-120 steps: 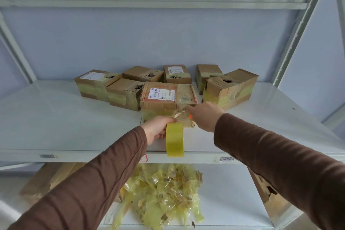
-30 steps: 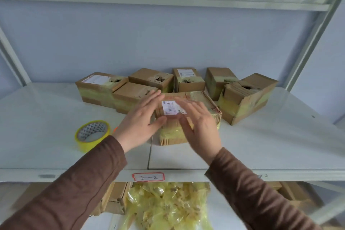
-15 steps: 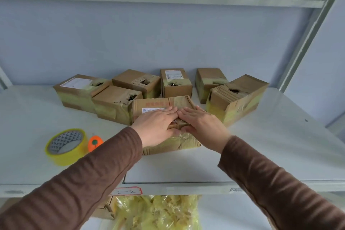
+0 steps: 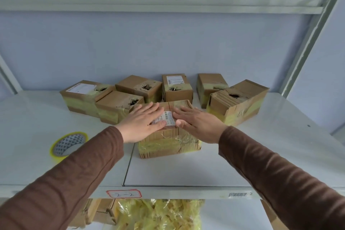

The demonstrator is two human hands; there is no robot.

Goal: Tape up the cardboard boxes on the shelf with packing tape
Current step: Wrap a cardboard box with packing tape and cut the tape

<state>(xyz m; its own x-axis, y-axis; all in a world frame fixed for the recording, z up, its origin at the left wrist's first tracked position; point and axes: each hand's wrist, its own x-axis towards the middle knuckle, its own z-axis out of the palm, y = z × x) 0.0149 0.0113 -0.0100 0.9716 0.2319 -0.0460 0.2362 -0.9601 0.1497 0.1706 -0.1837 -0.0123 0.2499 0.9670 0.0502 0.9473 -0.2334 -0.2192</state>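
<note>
White metal shelf (image 4: pixel 186 172): left hand (image 4: pixel 142 124) and right hand (image 4: pixel 198 125) lie flat, fingers straight, hiding most of the brown taped cardboard box (image 4: pixel 168 144) top; yellow packing tape roll (image 4: pixel 68 144) partly behind left sleeve.

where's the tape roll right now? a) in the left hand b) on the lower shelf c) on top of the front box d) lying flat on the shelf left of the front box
d: the tape roll lies flat on the shelf, left of the front box, while the left hand and right hand rest open on that box.
</note>
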